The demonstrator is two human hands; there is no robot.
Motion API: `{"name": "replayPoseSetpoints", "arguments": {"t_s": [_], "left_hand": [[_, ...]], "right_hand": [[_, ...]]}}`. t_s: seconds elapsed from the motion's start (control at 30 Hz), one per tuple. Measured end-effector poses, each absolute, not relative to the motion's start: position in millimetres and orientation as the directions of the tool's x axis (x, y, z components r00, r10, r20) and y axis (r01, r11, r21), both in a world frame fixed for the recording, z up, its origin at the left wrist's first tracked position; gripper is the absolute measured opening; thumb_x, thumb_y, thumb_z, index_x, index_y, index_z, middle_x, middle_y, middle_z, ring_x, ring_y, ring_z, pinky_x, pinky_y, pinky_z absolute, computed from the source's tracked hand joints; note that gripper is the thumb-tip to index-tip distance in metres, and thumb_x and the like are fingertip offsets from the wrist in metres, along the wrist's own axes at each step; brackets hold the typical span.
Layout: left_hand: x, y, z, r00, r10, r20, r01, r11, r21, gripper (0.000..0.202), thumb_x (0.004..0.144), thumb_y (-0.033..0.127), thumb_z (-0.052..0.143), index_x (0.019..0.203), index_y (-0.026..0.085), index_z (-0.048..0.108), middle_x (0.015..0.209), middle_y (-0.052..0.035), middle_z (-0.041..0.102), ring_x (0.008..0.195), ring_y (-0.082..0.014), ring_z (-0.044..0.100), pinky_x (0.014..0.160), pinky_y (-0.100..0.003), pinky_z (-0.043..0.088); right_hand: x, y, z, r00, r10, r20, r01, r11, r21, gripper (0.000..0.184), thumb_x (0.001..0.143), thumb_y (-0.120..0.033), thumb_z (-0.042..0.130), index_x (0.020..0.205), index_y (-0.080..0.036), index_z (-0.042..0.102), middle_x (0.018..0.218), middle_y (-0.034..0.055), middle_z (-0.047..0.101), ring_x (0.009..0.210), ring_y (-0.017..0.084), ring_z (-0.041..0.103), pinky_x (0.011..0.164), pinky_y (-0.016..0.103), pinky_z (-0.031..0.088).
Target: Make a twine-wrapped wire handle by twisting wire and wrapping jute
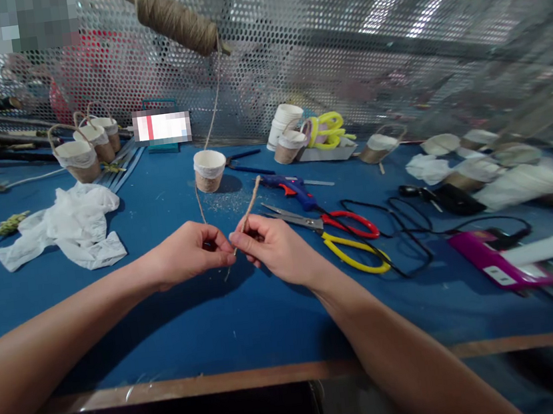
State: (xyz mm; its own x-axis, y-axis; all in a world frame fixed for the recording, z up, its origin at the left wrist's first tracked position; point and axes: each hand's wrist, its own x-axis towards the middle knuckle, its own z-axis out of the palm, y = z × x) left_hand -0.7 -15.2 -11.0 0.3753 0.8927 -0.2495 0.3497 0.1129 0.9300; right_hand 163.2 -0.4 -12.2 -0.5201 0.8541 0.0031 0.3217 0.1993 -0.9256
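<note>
My left hand point(197, 247) pinches thin twine point(200, 199) that runs down from a large spool of twine point(175, 19) hung on the mesh. Close beside it, my right hand point(271, 241) is closed on a thicker cord point(253, 195), whose free end sticks up past the fingers. Thumbs nearly meet, and loose strands dangle below them. Just behind the hands stands a small cup point(210, 173), wrapped in brown below with a white lacy rim. Scissors point(326, 224) with one red and one yellow handle lie right of my right hand, near a blue glue gun point(289, 188).
White lace fabric point(70, 225) lies crumpled at left, before several finished-looking cups point(77, 161) with cord handles. Pliers point(246, 164) rest behind the glue gun. A black cable point(406, 238) loops at right toward a purple box point(497, 260). The table's front edge point(178, 388) runs below my forearms.
</note>
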Motion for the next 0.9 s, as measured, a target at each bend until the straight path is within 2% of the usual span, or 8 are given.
{"name": "replayPoseSetpoints", "arguments": {"t_s": [0.2,0.5,0.57,0.73,0.8,0.9], "left_hand": [[0.0,-15.8,-14.3,0.375,0.897,-0.232,0.340,0.100,0.935,0.008,0.066,0.020,0.057,0.061,0.014,0.054,0.054,0.0059,0.050,0.045,-0.0041,0.036,0.045,-0.019,0.026],[2.0,-17.3,-15.3,0.343,0.910,-0.233,0.353,0.105,0.930,0.014,0.067,0.025,0.057,0.063,0.012,0.054,0.056,0.0045,0.049,0.048,-0.0045,0.036,0.044,-0.019,0.026],[1.6,-17.9,-14.8,0.363,0.897,-0.251,0.324,0.131,0.937,0.015,0.067,0.026,0.058,0.064,0.012,0.054,0.056,0.0049,0.047,0.047,-0.0043,0.035,0.043,-0.019,0.025],[0.7,-18.2,-14.2,0.444,0.849,-0.287,0.183,0.228,0.956,0.015,0.066,0.026,0.060,0.066,0.013,0.053,0.059,0.0048,0.048,0.046,-0.0036,0.033,0.042,-0.019,0.024],[0.4,-17.4,-13.6,0.453,0.846,-0.281,0.183,0.221,0.958,0.015,0.066,0.026,0.060,0.064,0.013,0.053,0.058,0.0049,0.047,0.046,-0.0038,0.033,0.043,-0.019,0.024],[-1.2,-15.9,-11.7,0.440,0.861,-0.256,0.274,0.143,0.951,0.016,0.067,0.029,0.060,0.066,0.013,0.055,0.057,0.0052,0.046,0.047,-0.0050,0.034,0.044,-0.019,0.026]], "right_hand": [[163.4,-1.0,-12.8,-0.510,0.860,0.029,0.394,0.263,-0.880,0.019,0.080,-0.033,0.050,0.071,-0.016,0.051,0.058,-0.0026,0.050,0.047,0.008,0.043,0.046,0.023,0.035],[159.5,-2.2,-16.2,-0.434,0.900,0.033,0.447,0.247,-0.860,0.027,0.078,-0.040,0.053,0.067,-0.016,0.050,0.051,-0.0037,0.046,0.045,0.007,0.038,0.043,0.022,0.029],[159.9,-2.1,-16.4,-0.440,0.898,0.004,0.417,0.209,-0.885,0.028,0.076,-0.041,0.054,0.066,-0.016,0.049,0.050,-0.0045,0.044,0.044,0.007,0.037,0.041,0.021,0.029],[163.2,0.4,-13.9,-0.559,0.828,-0.033,0.181,0.084,-0.980,0.022,0.076,-0.038,0.055,0.073,-0.017,0.050,0.062,-0.0026,0.050,0.050,0.007,0.045,0.043,0.020,0.037],[164.3,1.8,-13.8,-0.568,0.822,-0.043,0.169,0.066,-0.983,0.021,0.077,-0.036,0.055,0.072,-0.017,0.049,0.061,-0.0029,0.049,0.050,0.007,0.044,0.043,0.019,0.038],[165.1,3.5,-15.8,-0.538,0.842,-0.041,0.197,0.079,-0.977,0.022,0.077,-0.037,0.054,0.070,-0.017,0.048,0.056,-0.0046,0.045,0.047,0.006,0.042,0.042,0.019,0.036]]}}
